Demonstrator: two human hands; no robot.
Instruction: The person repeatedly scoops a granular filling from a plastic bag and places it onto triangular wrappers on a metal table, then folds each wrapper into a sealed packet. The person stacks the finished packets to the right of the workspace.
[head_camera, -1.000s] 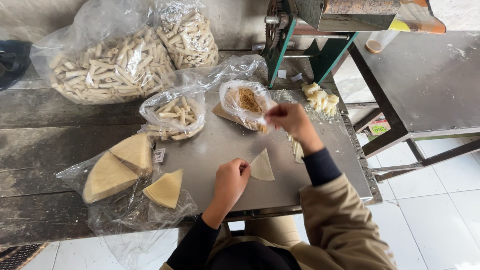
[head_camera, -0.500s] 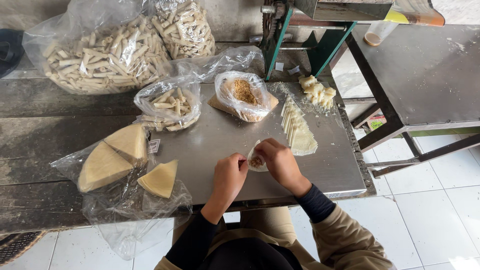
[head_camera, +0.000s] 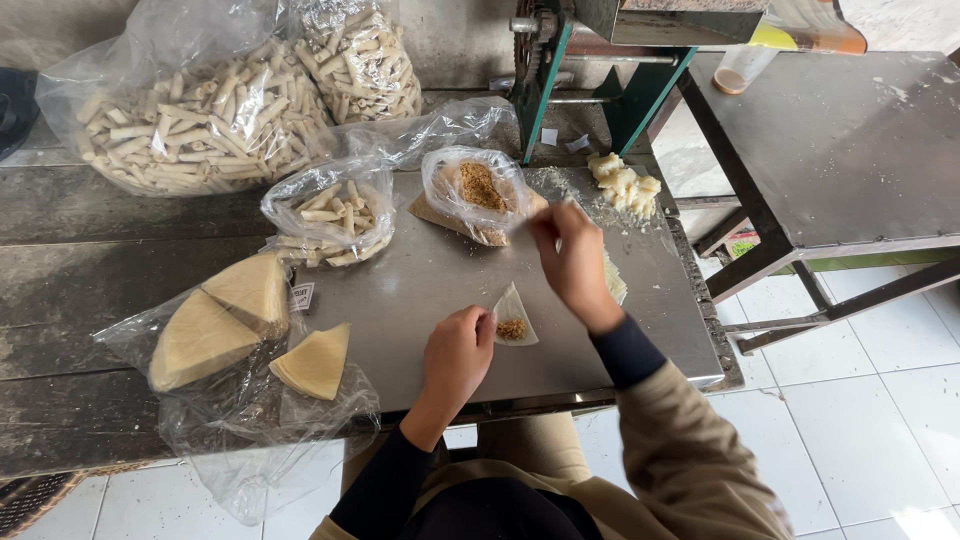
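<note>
The left hand (head_camera: 458, 352) rests on the metal worktop (head_camera: 420, 290), its fingertips pressed together on the near edge of a small triangular wrapper (head_camera: 513, 312) — pinning it flat so the spoonful of crumbly filling (head_camera: 511, 329) at its middle stays put. Beyond and to the right of that grip, the right hand (head_camera: 572, 262) is lifted, its fingers pinched together, though whether they hold anything cannot be told. Just past it sits an open bag of filling (head_camera: 480, 190) — within easy reach. Well to the left lie stacked wrappers (head_camera: 255, 290) in plastic.
</note>
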